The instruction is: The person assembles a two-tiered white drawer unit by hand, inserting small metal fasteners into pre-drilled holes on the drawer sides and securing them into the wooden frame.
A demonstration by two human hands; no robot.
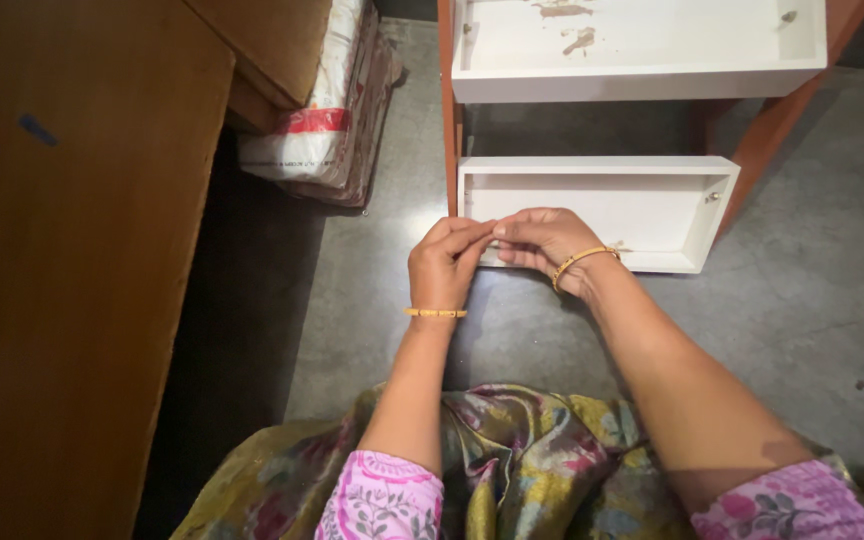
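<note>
Fingertips (480, 232) of both hands are meeting in a pinch just in front of the lower white drawer (592, 205), thumb and forefinger of the left hand (442, 262) pressing toward those of the right hand (542, 240). Whatever is being pinched is too small to make out (maybe a screw or small fitting, cannot tell), so both hands are reading as closed on something tiny and unseen between them. Each wrist is wearing a gold bangle (435, 313).

Lower drawer is sitting pulled out on the grey floor (812, 300), a small knob fitting (712, 196) showing on its right inner wall. Upper white drawer (637, 45) is sitting farther off, its bottom scuffed, inside a reddish-brown frame (449, 120). Brown wooden panel (72, 250) is filling the left side, and a white sack (327, 100) is lying far left.

Judging by the pose, the step in hand is readying or passing a small part between fingers, right at the drawer's near edge. Next move likely calls for a steady fine grip, so the bit is not dropping onto the floor
</note>
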